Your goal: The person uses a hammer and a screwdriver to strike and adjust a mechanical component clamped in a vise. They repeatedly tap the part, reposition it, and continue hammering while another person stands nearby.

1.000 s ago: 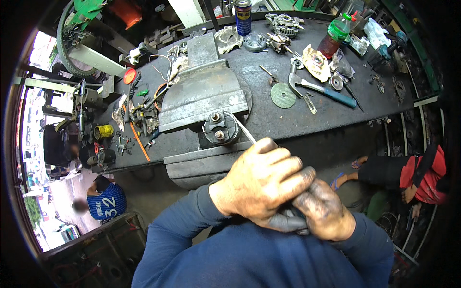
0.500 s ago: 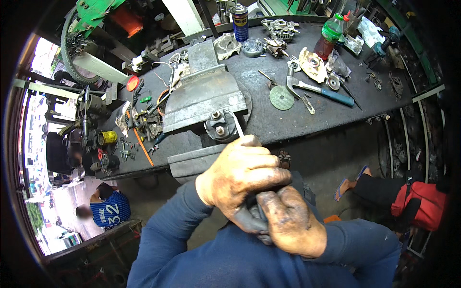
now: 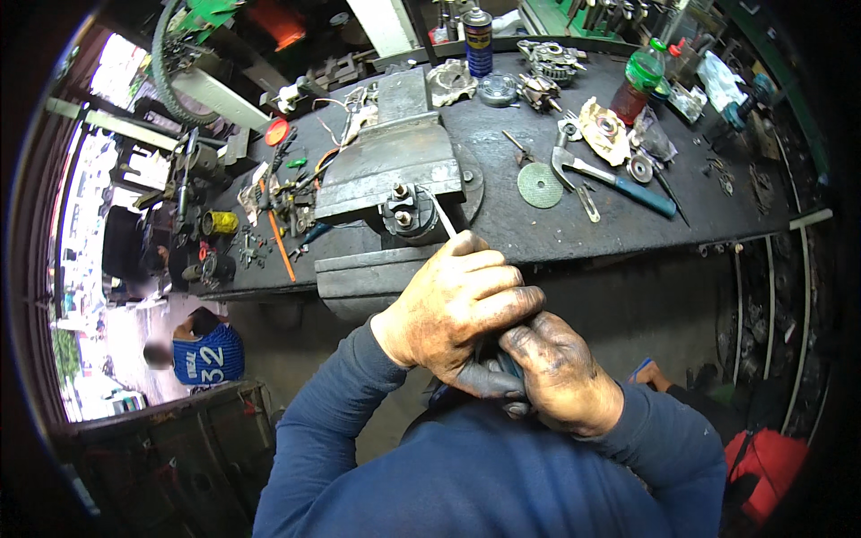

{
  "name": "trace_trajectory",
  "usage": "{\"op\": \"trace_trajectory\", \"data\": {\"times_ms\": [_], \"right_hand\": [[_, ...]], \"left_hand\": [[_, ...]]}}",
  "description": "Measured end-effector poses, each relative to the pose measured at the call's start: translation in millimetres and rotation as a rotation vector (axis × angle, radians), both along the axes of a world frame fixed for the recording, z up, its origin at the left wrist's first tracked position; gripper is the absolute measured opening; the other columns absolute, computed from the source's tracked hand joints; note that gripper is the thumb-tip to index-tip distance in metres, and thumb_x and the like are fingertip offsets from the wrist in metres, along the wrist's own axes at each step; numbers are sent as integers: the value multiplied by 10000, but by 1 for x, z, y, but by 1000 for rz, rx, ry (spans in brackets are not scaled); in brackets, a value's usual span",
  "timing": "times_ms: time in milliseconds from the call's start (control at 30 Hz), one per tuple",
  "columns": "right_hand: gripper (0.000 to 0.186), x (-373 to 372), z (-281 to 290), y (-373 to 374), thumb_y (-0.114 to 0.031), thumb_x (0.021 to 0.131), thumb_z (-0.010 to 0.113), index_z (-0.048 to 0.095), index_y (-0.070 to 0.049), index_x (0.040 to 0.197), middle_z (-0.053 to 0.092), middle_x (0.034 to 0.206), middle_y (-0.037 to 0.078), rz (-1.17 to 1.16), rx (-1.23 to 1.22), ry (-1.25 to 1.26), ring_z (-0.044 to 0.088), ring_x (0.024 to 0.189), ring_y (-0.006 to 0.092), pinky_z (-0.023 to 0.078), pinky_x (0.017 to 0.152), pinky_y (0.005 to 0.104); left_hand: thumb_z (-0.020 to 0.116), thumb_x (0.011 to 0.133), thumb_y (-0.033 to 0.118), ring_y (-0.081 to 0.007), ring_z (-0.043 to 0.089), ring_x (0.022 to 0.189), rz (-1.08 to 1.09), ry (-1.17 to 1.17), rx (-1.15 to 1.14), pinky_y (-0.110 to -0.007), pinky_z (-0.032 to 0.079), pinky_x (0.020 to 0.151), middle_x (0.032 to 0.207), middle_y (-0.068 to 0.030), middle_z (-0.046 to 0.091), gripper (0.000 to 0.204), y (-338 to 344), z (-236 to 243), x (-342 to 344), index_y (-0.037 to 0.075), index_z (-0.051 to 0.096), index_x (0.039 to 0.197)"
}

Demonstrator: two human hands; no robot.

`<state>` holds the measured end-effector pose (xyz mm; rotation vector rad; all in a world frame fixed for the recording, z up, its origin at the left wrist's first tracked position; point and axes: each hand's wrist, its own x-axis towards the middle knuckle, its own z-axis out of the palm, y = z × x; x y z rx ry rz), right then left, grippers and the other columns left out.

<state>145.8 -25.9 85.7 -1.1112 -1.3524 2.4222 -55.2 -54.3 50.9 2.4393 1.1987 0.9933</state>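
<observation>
A large grey bench vise point(image 3: 390, 166) holds what looks like a starter solenoid point(image 3: 411, 217), a dark round part with two threaded studs on its face. Against the solenoid's right side lies the pale metal shaft of a screwdriver point(image 3: 446, 218). My left hand point(image 3: 466, 314) is wrapped round the screwdriver, its thumb lying along the shaft. Just below and to the right, my blackened right hand point(image 3: 565, 372) closes over the handle end, touching the left. Most of the handle is hidden between my hands; a dark bit of it shows.
Right of the vise lie a green cutting disc point(image 3: 540, 185), a blue-handled hammer point(image 3: 619, 184) and a bearing on a cloth point(image 3: 605, 130). Behind stand a spray can point(image 3: 478, 43) and a bottle of red liquid point(image 3: 639, 81). Small parts litter the left. A person point(image 3: 208, 351) sits beyond.
The whole view has shifted, with the bench sitting slightly right and higher. Both hands keep their grip on the screwdriver, and the solenoid stays in the vise.
</observation>
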Motion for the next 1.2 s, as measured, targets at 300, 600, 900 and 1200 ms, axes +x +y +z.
{"op": "trace_trajectory", "data": {"times_ms": [300, 600, 900, 1200], "right_hand": [[421, -10, 4, -2, -293, 1078, 504, 671, 44, 889, 655, 704, 105, 87, -92, -17, 594, 574, 152, 477, 504, 335], [342, -42, 29, -41, -257, 1062, 486, 611, -13, 858, 556, 644, 66, -253, -125, -208, 482, 473, 142, 401, 454, 301], [293, -46, -1, -92, -204, 1080, 500, 624, 8, 920, 606, 717, 70, -419, -39, -100, 558, 591, 135, 449, 524, 318], [224, -5, -1, -34, -163, 1033, 516, 632, 13, 1110, 640, 781, 53, -145, 0, 7, 571, 624, 97, 455, 535, 266]], "left_hand": [[837, 590, 583, -230, 598, 721, -24, -142, 3, -387, 369, 727, 838, -20, 602, 713, 4, 6, -8, 90, 708, 1089], [846, 554, 556, -258, 644, 809, -245, -184, -45, -403, 388, 743, 925, -37, 645, 745, 8, 2, -31, 100, 699, 1124], [836, 588, 570, -279, 655, 865, -496, -79, -40, -452, 424, 790, 1003, -78, 674, 773, 4, -15, -35, 72, 708, 1166], [814, 640, 673, -239, 589, 800, -153, -15, 72, -429, 386, 732, 931, -59, 619, 805, -2, 5, -10, 56, 700, 1144]]}}
